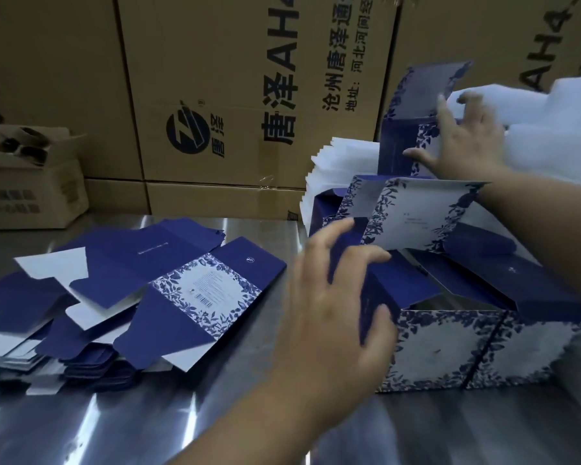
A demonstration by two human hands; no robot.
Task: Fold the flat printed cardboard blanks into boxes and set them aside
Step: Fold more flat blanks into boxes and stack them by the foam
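Fingers spread wide, the left hand [332,313] reaches to the blue side flap of an open printed box [430,350] at the near right of the steel bench [131,414]; blur hides whether it touches. The right hand [460,146], also open with fingers splayed, presses against an upright folded box [399,142] farther back, just beside a stack of white foam sheets [336,159]. A heap of flat blanks [188,297] lies at left. Brown shipping cartons [215,78] line the rear.
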